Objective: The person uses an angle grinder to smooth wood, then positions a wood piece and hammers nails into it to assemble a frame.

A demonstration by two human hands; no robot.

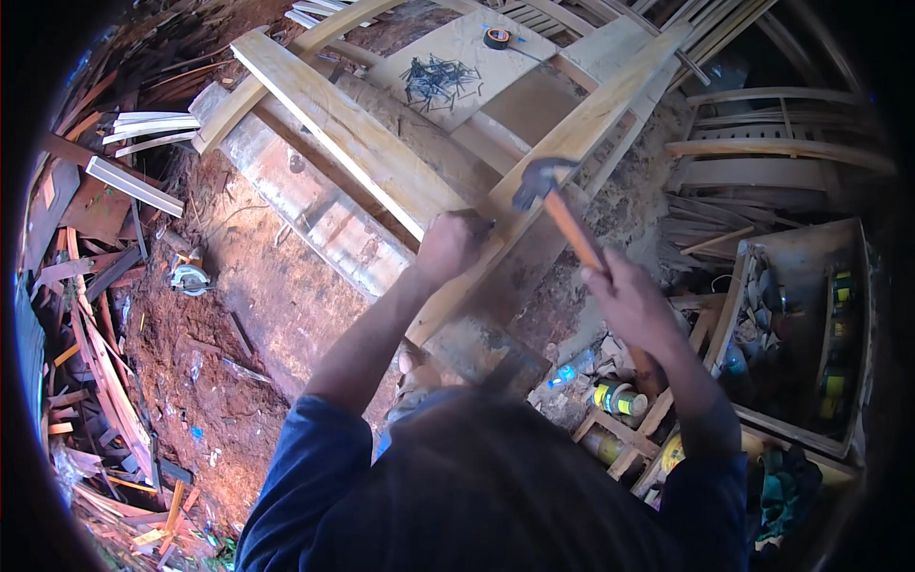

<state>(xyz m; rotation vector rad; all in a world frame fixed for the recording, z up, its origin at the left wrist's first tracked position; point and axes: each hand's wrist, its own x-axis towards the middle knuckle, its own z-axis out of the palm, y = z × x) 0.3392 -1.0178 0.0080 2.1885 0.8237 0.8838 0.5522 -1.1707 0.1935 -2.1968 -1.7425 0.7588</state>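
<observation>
Head: yellow-labelled can [618,398], hammer [572,229] in right hand [631,301]

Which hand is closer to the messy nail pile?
Left. The left hand is on the near side of the nail pile; the right hand, gripping a claw hammer, is farther back, to the right.

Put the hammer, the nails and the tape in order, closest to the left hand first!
1. Hammer: just right of the left hand.
2. Nails: piled on the pale board, ahead of that hand.
3. Tape: same board, past the nails, slightly right.
</observation>
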